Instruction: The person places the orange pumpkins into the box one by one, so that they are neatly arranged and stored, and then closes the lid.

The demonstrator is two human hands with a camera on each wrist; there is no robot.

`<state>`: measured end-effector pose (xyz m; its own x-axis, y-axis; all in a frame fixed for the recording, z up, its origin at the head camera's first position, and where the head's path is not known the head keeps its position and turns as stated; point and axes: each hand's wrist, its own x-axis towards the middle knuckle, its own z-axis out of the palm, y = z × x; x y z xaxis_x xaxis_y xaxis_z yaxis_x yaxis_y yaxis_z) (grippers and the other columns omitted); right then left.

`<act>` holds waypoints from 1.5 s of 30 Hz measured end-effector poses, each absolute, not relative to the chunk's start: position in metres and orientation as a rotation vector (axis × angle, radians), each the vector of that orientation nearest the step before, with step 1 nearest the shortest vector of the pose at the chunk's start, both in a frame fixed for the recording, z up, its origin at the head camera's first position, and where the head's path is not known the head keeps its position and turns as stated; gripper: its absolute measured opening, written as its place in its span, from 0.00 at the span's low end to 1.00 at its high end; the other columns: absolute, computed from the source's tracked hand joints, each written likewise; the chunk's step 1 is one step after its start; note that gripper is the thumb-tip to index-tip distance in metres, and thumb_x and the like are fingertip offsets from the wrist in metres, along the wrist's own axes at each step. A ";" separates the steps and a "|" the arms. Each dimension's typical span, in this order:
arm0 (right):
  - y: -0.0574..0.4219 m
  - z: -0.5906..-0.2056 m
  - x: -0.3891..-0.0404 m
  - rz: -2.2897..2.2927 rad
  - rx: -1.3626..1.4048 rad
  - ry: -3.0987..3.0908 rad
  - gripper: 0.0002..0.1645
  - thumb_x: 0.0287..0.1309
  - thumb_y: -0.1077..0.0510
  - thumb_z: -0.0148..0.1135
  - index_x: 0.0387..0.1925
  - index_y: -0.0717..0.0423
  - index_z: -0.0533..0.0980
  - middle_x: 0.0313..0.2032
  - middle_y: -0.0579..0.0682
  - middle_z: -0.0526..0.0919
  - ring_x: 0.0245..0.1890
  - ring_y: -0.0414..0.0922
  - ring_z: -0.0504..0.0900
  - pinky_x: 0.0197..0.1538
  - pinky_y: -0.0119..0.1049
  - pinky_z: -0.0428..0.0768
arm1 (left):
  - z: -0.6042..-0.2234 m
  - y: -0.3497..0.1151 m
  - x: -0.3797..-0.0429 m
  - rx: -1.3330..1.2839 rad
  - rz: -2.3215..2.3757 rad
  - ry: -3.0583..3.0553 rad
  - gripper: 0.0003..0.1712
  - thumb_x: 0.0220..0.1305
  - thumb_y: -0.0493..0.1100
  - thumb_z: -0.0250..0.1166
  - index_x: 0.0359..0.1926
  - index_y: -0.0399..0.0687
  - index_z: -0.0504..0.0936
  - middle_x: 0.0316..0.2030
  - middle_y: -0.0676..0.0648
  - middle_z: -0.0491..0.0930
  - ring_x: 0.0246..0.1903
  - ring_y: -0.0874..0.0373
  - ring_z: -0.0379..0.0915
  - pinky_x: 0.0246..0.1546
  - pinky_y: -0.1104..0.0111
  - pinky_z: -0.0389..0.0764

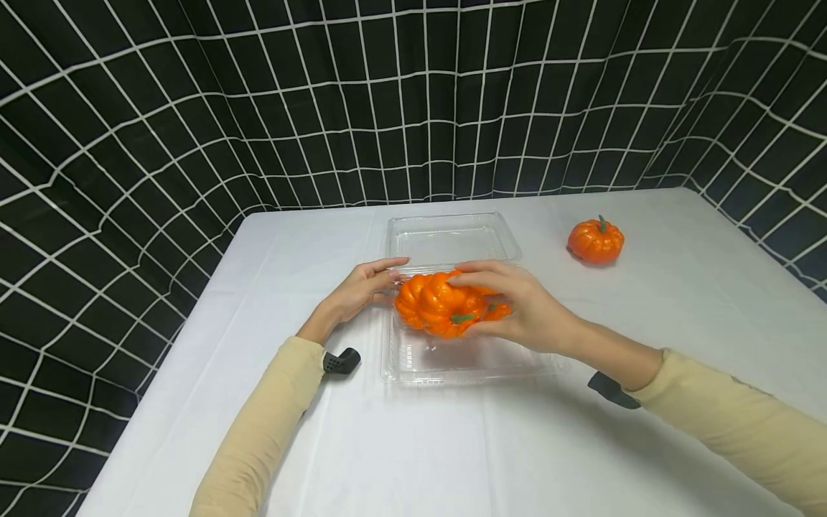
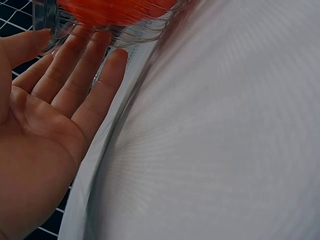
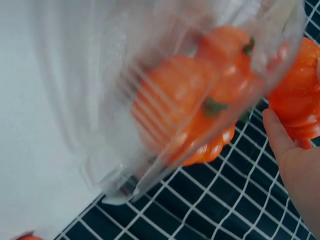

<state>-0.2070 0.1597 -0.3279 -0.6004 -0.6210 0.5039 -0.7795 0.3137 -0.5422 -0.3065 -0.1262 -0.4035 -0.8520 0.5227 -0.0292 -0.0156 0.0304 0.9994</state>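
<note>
A clear plastic clamshell box lies with its lid folded back. Small orange pumpkins sit together toward the hinge side; in the right wrist view several pumpkins show through the plastic. My right hand holds one more pumpkin over the box, fingers on top and thumb below, its green stem facing me. At the box's left side, near the hinge, is my left hand. In the left wrist view its fingers are straight, with fingertips at the plastic wall.
Another orange pumpkin with a green stem stands at the back right of the white-covered table. A black curtain with a white grid hangs behind and along both sides.
</note>
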 end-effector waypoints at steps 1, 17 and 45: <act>0.158 -0.329 -0.206 1.161 1.298 -2.376 0.39 0.38 0.67 0.78 0.57 0.57 0.74 0.59 0.55 0.72 0.58 0.53 0.70 0.50 0.42 0.79 | -0.403 -0.126 -0.306 0.514 1.877 1.926 0.25 0.72 0.37 0.51 0.68 0.37 0.64 0.56 0.33 0.73 0.47 0.52 0.76 0.48 0.57 0.78; 0.137 -0.348 -0.203 1.085 1.441 -2.403 0.36 0.41 0.60 0.78 0.56 0.53 0.76 0.59 0.53 0.73 0.58 0.51 0.70 0.55 0.46 0.75 | -0.405 -0.128 -0.307 0.521 1.865 1.939 0.25 0.72 0.37 0.50 0.68 0.37 0.63 0.56 0.35 0.74 0.47 0.53 0.76 0.46 0.59 0.79; 0.133 -0.361 -0.210 0.955 1.529 -2.573 0.36 0.45 0.55 0.76 0.59 0.49 0.74 0.60 0.51 0.71 0.61 0.50 0.68 0.60 0.52 0.69 | -0.402 -0.126 -0.306 0.519 1.849 1.946 0.27 0.72 0.39 0.51 0.68 0.35 0.62 0.57 0.34 0.73 0.49 0.49 0.75 0.49 0.56 0.78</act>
<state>-0.2104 0.1327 -0.3615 -0.5265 -0.7971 0.2959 -0.7972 0.3418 -0.4977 -0.3062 -0.1261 -0.4025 -0.8491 0.5269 -0.0357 -0.0087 0.0536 0.9985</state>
